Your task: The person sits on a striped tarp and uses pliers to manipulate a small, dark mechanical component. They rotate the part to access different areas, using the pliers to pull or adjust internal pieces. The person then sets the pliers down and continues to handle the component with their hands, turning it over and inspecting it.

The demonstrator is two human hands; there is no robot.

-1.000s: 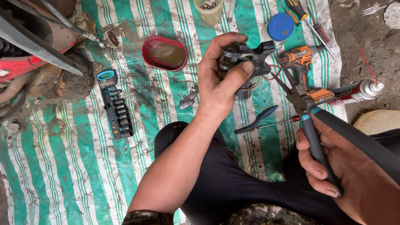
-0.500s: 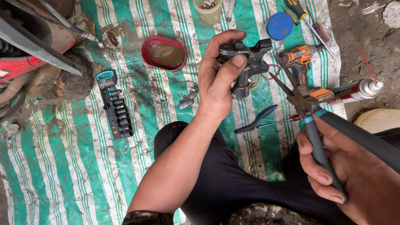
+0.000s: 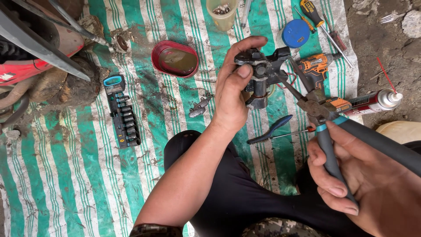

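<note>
Greasy black metal part (image 3: 261, 77), gripped by the left hand (image 3: 232, 94) at upper centre, could slip if the pliers (image 3: 315, 109) clenched in the right hand (image 3: 364, 184) twist hard.

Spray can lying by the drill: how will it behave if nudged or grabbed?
The spray can lies on its side, so it would probably roll if nudged. Its smooth metal body looks slippery for greasy hands. The thin red straw at the nozzle likely bends or pops off easily.

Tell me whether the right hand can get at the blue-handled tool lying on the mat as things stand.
Probably not straight away: the right hand is full with the pliers, though the blue-handled tool lies uncovered on the striped mat close beside it.
</note>
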